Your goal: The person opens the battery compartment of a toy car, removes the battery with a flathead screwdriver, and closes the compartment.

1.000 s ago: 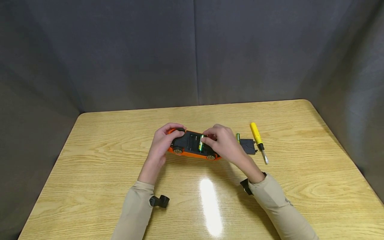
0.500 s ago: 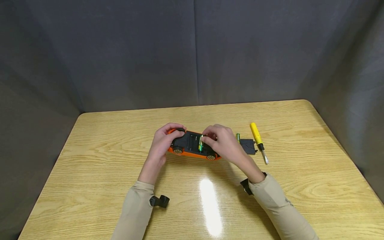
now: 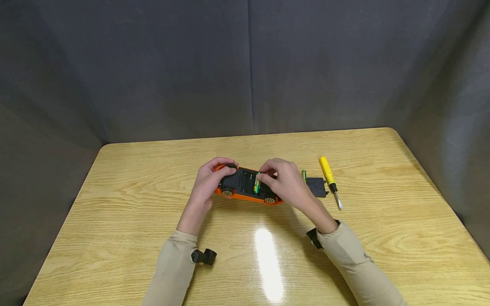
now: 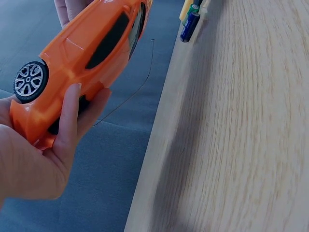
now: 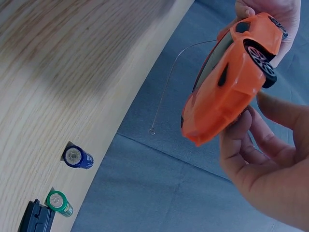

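My left hand (image 3: 206, 180) grips one end of an orange toy car (image 4: 91, 58), its dark underside turned up in the head view and its battery compartment (image 3: 245, 182) uncovered. Over that compartment, the thumb and fingers of my right hand (image 3: 285, 180) pinch the upper end of a green battery (image 3: 257, 183). The battery's lower end lies at the compartment's near side. In the right wrist view the car body (image 5: 224, 92) hides this battery. A thin wire (image 5: 168, 79) trails from the car.
Right of the hands stand another green battery (image 3: 304, 175) and a blue battery (image 5: 77, 157); my right hand hides the blue one in the head view. Beside them lie a black compartment cover (image 3: 316, 187) and a yellow-handled screwdriver (image 3: 327, 170). Grey curtains (image 3: 172, 76) hang around the wooden table (image 3: 134, 212).
The green battery in my right fingers has shifted and tilted slightly over the compartment. Both hands and the car stay almost in place.
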A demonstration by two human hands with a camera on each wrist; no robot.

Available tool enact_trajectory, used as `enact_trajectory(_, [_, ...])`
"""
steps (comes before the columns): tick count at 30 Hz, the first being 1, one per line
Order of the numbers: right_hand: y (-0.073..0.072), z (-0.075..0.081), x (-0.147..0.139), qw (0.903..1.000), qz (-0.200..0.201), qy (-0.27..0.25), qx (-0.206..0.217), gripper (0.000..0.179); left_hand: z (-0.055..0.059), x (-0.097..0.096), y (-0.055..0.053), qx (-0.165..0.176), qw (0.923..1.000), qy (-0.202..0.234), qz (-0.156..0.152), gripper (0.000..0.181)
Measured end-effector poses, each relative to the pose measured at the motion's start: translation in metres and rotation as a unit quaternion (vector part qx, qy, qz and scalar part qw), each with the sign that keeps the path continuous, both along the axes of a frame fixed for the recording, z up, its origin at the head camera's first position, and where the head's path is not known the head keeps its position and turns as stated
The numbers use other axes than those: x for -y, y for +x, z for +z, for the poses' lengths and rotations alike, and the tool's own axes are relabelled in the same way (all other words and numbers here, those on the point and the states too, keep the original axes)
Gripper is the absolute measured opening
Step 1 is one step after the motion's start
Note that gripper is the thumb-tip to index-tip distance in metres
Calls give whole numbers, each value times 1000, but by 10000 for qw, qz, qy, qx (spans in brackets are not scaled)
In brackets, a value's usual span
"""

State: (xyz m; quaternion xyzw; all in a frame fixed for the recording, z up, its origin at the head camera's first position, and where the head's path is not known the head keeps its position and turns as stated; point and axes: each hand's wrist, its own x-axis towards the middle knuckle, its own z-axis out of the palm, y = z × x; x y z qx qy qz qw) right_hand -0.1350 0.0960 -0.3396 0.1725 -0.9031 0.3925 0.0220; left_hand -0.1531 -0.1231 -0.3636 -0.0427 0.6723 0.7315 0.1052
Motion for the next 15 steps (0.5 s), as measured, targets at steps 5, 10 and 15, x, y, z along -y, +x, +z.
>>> enact_trajectory(5, [0,1,0,9999,-51,-115,-67,5,-1,0,-1,22,10000,4,18,24])
enact_trajectory(10, [0,1,0,9993,-31,-310,-188,4,-1,0,-1,35,10000,-8,15,24])
enact_trajectory(15, [1,1,1,9987,73,-400,-309,6,-2,-1,-1,36,10000,-23,4,24])
